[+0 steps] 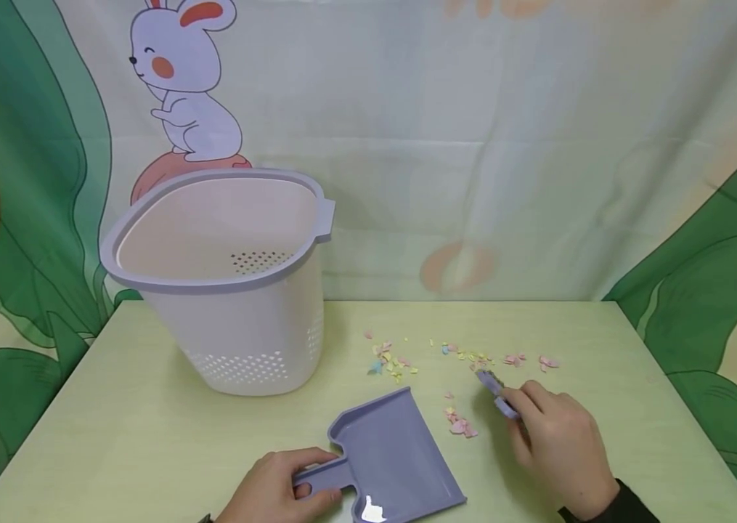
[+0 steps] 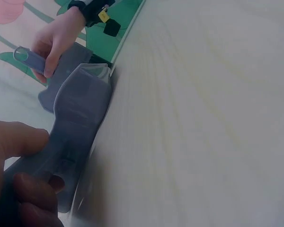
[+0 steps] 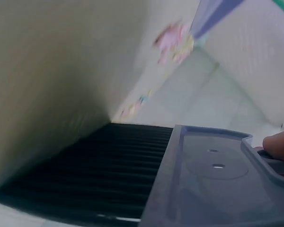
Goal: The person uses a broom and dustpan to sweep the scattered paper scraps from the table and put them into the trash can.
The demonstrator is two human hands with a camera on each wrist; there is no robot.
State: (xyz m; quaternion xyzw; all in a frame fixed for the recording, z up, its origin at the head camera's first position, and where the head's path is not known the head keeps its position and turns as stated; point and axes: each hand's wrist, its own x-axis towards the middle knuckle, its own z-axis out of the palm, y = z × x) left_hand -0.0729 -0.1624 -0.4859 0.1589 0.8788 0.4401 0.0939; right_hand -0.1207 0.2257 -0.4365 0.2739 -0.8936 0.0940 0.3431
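My left hand [image 1: 277, 488] grips the short handle of a purple-grey dustpan [image 1: 401, 450], which lies on the table with its wide edge facing right. My right hand [image 1: 558, 443] holds a matching small brush [image 1: 497, 394] to the right of the dustpan. In the right wrist view the brush's flat back [image 3: 213, 175] and dark bristles [image 3: 90, 175] show, with bristle tips down at the tabletop. Small pink, yellow and blue paper scraps [image 1: 459, 423] lie between dustpan and brush. More scraps [image 1: 391, 361] are scattered beyond the pan, and others [image 1: 473, 357] lie just past the brush.
A tall white basket [image 1: 231, 327] with a purple rim and small holes stands at the table's back left, behind the dustpan. The pale yellow-green table [image 1: 113, 428] ends at a printed cloth backdrop [image 1: 538, 181] with a rabbit and leaves.
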